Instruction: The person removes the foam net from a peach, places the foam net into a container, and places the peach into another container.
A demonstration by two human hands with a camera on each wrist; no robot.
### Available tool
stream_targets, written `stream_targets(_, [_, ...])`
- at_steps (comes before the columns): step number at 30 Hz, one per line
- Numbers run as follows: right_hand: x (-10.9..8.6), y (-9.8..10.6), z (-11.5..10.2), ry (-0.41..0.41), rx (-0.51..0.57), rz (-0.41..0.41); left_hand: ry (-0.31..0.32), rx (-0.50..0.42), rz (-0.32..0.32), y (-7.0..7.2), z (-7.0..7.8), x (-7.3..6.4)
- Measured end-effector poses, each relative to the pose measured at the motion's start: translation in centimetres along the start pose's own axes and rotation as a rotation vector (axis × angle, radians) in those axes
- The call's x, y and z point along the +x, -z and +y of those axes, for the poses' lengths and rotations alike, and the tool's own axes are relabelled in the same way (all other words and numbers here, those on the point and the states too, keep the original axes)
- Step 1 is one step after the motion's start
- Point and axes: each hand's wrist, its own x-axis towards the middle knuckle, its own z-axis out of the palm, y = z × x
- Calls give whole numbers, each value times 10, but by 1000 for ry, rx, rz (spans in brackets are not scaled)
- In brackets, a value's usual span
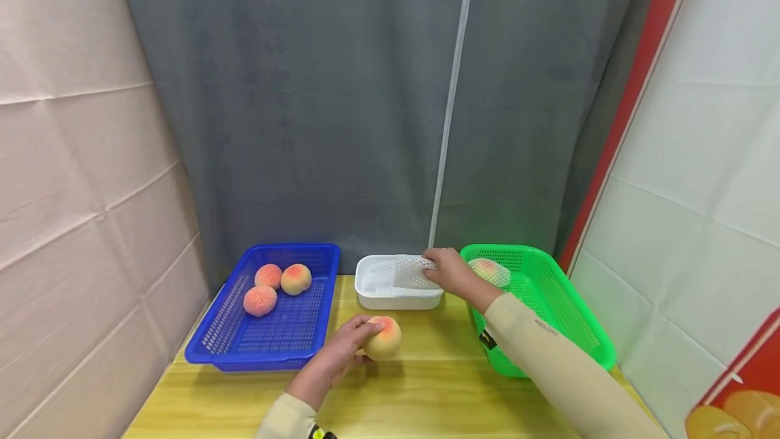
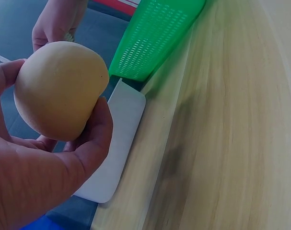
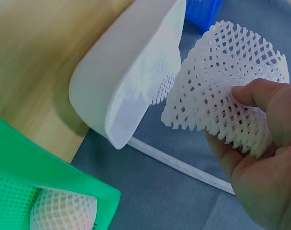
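My left hand holds a yellow peach with a red blush, raised over the table in front of the white bin. In the left wrist view the fingers and thumb curl round the peach. Over the bin's right side, my right hand pinches a white foam net sleeve. The right wrist view shows that net flat between thumb and fingers, with nothing inside it. More white netting lies in the white bin.
A blue basket at the left holds 3 peaches. The green basket at the right holds a peach in a foam net. A grey curtain hangs behind the wooden table.
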Motion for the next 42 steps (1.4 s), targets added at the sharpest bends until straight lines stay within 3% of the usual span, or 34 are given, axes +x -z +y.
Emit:
stream_targets(10, [24,-3,8,-16,-73,-26,-1,-4,-7,1,0,0])
stream_targets(23, [57,-15,21,-67,-170,47,3,-11,-2,1,0,0])
stream_targets(36, [71,-23,30,-88,-245,85,-2,-15,-6,2,2,0])
stream_targets(42, [65,-37,31,-41,-268,87,5,-16,-5,1,1,-1])
